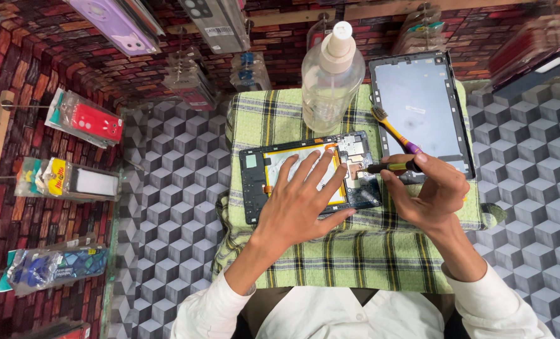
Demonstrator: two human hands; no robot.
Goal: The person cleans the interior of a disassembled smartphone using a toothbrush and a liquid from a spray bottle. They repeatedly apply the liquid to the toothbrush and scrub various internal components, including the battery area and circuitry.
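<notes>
Left hand flat, grip open on opened tablet; right hand grip pinched around screwdriver.

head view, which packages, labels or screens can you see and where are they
Red phone case pack: left wall, clear sleeve.
Yellow-and-white pack: left wall, lower down.
Blue pack: left wall, lowest.
Purple phone case: top left, hanging.
Tablet screen panel: right of the spray bottle, pale grey, dark frame.
</notes>
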